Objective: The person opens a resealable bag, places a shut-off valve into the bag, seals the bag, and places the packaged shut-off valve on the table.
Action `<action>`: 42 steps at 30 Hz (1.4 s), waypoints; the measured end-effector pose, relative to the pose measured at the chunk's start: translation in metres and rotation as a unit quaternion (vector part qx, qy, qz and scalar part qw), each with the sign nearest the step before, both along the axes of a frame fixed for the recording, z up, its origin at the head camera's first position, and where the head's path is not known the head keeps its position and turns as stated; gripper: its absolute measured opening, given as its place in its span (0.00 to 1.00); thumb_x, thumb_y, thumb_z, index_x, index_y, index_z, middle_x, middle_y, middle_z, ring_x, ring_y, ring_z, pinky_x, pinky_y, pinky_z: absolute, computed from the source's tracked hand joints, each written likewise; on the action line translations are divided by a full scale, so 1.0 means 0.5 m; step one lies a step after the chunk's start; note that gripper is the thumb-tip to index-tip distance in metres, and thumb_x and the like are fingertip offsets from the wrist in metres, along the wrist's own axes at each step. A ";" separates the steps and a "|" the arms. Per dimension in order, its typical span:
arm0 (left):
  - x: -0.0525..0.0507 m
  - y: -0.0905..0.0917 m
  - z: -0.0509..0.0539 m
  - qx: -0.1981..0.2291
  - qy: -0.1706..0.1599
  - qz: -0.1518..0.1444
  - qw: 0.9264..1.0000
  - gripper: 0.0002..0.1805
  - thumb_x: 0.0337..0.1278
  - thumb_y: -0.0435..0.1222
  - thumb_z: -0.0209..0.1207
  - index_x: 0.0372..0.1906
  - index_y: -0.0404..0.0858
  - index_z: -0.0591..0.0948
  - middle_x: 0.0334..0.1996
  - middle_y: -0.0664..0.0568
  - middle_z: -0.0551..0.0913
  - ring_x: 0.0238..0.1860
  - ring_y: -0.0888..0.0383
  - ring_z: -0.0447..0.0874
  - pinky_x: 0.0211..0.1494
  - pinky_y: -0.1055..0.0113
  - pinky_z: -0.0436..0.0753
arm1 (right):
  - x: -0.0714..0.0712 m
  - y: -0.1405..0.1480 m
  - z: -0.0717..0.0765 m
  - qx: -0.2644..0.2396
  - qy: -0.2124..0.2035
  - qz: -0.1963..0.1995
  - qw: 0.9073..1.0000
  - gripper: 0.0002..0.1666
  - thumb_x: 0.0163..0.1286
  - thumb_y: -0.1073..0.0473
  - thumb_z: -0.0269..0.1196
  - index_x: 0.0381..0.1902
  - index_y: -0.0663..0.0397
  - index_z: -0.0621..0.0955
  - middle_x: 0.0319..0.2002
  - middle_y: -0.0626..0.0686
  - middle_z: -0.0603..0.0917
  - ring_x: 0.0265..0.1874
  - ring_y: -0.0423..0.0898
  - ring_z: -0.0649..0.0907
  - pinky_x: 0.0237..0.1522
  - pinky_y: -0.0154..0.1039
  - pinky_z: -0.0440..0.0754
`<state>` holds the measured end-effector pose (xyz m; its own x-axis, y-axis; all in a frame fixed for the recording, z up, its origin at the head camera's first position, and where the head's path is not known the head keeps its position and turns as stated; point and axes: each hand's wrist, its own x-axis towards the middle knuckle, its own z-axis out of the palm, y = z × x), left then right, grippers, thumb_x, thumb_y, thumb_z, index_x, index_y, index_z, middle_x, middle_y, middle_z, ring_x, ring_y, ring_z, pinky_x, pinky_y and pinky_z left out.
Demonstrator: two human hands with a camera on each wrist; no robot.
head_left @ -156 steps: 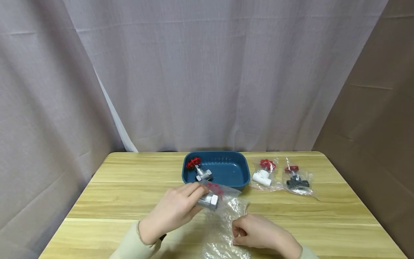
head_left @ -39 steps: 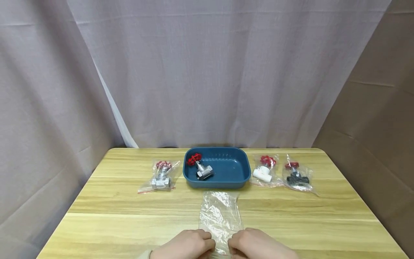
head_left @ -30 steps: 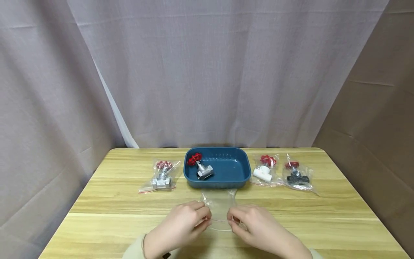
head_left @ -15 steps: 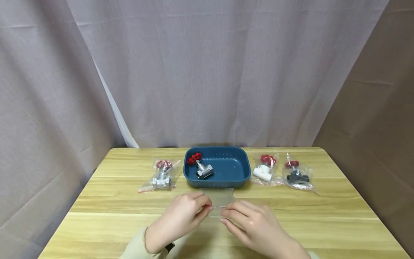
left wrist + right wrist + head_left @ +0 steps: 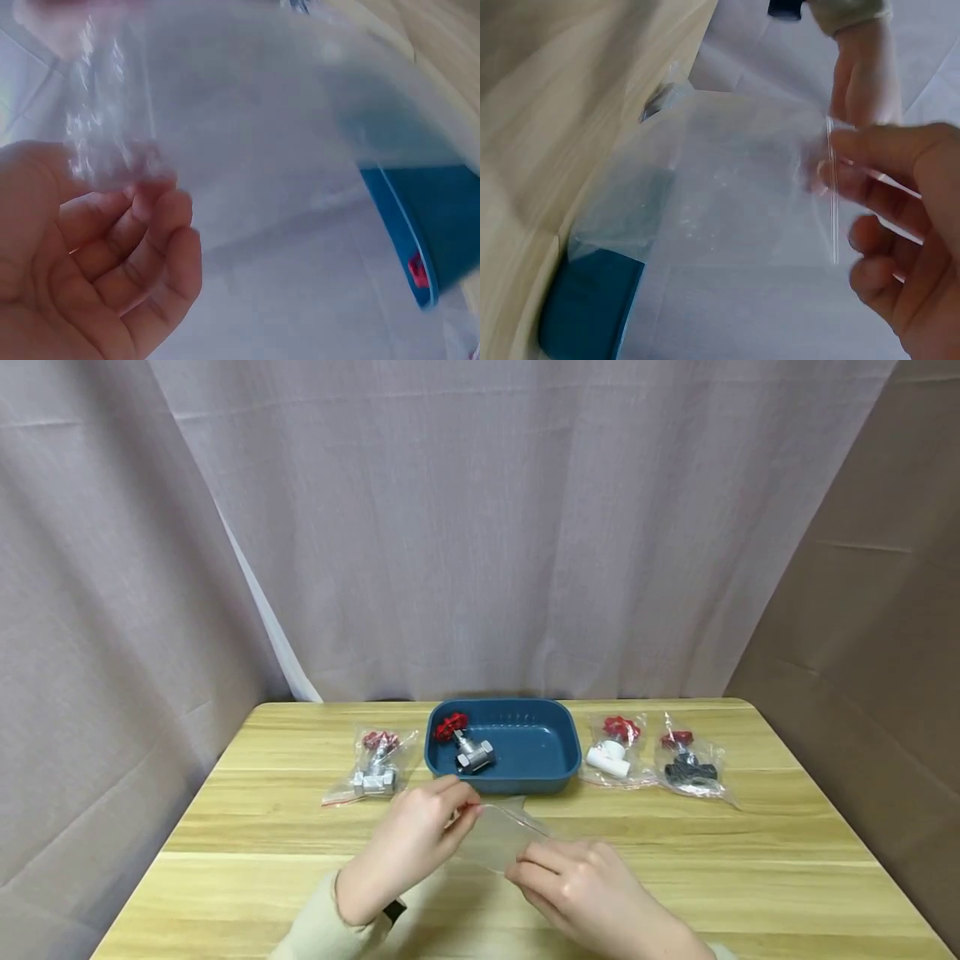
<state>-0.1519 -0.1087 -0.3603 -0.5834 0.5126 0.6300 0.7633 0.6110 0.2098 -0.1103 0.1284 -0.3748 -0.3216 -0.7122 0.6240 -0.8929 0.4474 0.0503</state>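
A clear zip bag (image 5: pixel 498 843) is stretched between my two hands in front of the blue tray, its mouth nearest me. My left hand (image 5: pixel 420 831) pinches one corner of the mouth between thumb and fingertips. Lower and to the right, my right hand (image 5: pixel 592 889) pinches the mouth's other side. In the right wrist view the bag (image 5: pixel 735 180) looks flat, with nothing inside, and its zip strip runs by the right thumb. A metal valve with a red handwheel (image 5: pixel 474 756) lies unbagged in the left part of the blue tray (image 5: pixel 536 760).
Left of the tray lies a bagged metal valve (image 5: pixel 375 779) with a red handwheel. To its right lie a bagged white valve (image 5: pixel 609 760) and a bagged black valve (image 5: pixel 690 772). The wooden table (image 5: pixel 255 893) ends at a grey curtain (image 5: pixel 480 527).
The earlier held bagged metal valve now lies left of the tray. Both hands have since lifted the bag off the table; lately the left hand moved up and the right slightly down, tilting the mouth.
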 end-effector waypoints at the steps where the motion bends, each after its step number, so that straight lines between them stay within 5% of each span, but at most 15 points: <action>1: -0.005 -0.003 0.000 0.002 0.001 0.014 1.000 0.04 0.56 0.31 0.69 0.31 0.42 0.84 0.27 0.60 0.80 0.24 0.67 0.75 0.26 0.74 0.75 | 0.002 -0.001 -0.002 0.006 0.001 0.013 1.000 0.11 0.77 0.55 0.57 0.40 0.45 0.86 0.35 0.40 0.83 0.30 0.35 0.83 0.29 0.27 0.80; 7: -0.025 -0.025 0.001 0.004 -0.015 0.080 0.997 0.06 0.53 0.33 0.71 0.28 0.46 0.84 0.24 0.63 0.79 0.22 0.68 0.72 0.24 0.72 0.71 | 0.012 -0.009 -0.009 0.036 -0.023 0.054 0.998 0.14 0.80 0.54 0.51 0.41 0.46 0.84 0.34 0.40 0.81 0.32 0.33 0.79 0.35 0.26 0.80; 19: -0.031 -0.028 -0.002 0.010 -0.032 0.108 0.994 0.07 0.54 0.33 0.69 0.27 0.47 0.83 0.22 0.64 0.77 0.20 0.69 0.70 0.24 0.71 0.71 | 0.017 -0.011 -0.012 0.013 -0.060 0.039 0.997 0.08 0.77 0.58 0.56 0.42 0.48 0.82 0.35 0.40 0.80 0.33 0.34 0.77 0.37 0.27 0.79; 24: -0.027 -0.023 0.001 0.012 -0.041 0.082 0.996 0.05 0.58 0.36 0.68 0.30 0.47 0.83 0.23 0.64 0.78 0.22 0.68 0.71 0.25 0.72 0.72 | 0.016 -0.011 -0.012 -0.002 -0.066 0.035 0.997 0.11 0.79 0.55 0.53 0.43 0.47 0.83 0.38 0.40 0.81 0.36 0.34 0.79 0.41 0.28 0.80; 31: -0.033 -0.035 0.028 0.075 -0.082 0.017 0.994 0.10 0.63 0.47 0.66 0.38 0.45 0.85 0.30 0.62 0.81 0.32 0.63 0.78 0.35 0.70 0.78 | 0.007 -0.005 -0.008 -0.038 -0.046 0.048 0.997 0.13 0.80 0.56 0.53 0.43 0.47 0.84 0.41 0.41 0.82 0.38 0.35 0.81 0.43 0.29 0.81; 37: -0.080 -0.036 0.061 0.069 -0.100 0.023 0.992 0.07 0.69 0.42 0.61 0.38 0.44 0.85 0.32 0.61 0.80 0.32 0.65 0.77 0.37 0.65 0.80 | 0.001 0.003 -0.006 -0.035 -0.050 0.036 0.997 0.12 0.80 0.55 0.53 0.43 0.47 0.84 0.41 0.41 0.82 0.40 0.36 0.81 0.44 0.30 0.81; 42: -0.161 -0.007 0.025 -0.037 -0.172 0.031 0.984 0.09 0.70 0.41 0.61 0.44 0.41 0.86 0.37 0.55 0.83 0.36 0.60 0.82 0.39 0.64 0.81 | 0.000 0.004 -0.008 -0.039 -0.054 0.037 0.997 0.10 0.79 0.55 0.54 0.42 0.46 0.83 0.41 0.40 0.81 0.39 0.35 0.80 0.43 0.29 0.80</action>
<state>-0.2323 -0.1123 -0.3481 -0.7871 0.5067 0.3518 0.6159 0.6770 0.4028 -0.1102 0.1303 -0.3790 -0.3390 -0.6870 0.6427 -0.9216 0.3796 -0.0803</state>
